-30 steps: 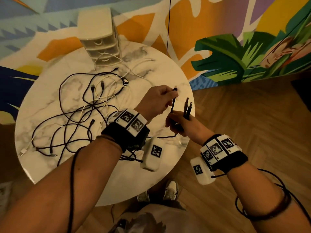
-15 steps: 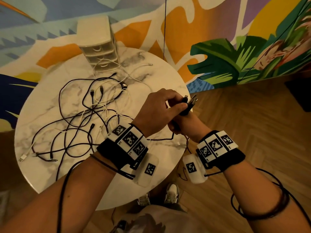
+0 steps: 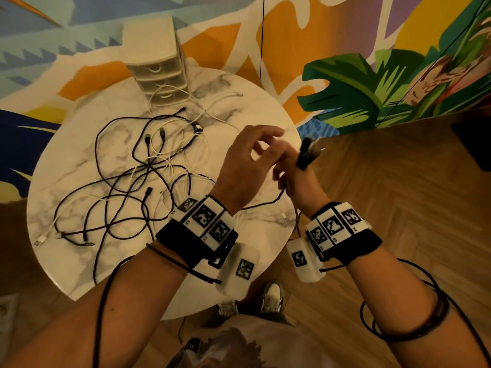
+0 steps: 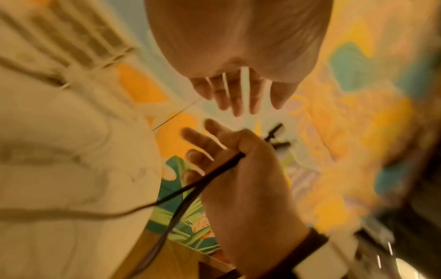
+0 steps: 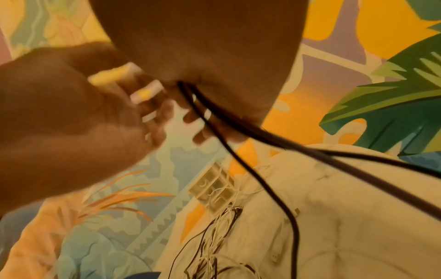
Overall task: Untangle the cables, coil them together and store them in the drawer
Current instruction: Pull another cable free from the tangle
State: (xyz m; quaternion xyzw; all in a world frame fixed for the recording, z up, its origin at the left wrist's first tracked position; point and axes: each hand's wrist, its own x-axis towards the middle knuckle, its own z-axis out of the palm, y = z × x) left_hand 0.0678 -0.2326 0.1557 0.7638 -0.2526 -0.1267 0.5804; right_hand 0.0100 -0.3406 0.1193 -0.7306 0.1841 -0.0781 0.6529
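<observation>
White marble, veined grey, tops the round desk (image 3: pixel 252 115), which stands on a herringbone wood floor (image 3: pixel 398 195) against a painted mural wall (image 3: pixel 358 83) of orange, blue and green leaves. At the desk's far edge sits a small cream drawer unit (image 3: pixel 159 73), its three drawers closed. Just in front of the unit, a tangle of black and white cables (image 3: pixel 138 181) sprawls over the desk's left half. To the unit's right, off the desk's right edge, the right hand (image 3: pixel 297 179) is clenched round a bundle of black cable ends (image 3: pixel 308 154); the plugs stick up and away from the person, long axis near upright, and two strands trail down from the fist toward the desk. Beside it the left hand (image 3: pixel 247 166) is released, fingers spread loosely, holding nothing.
</observation>
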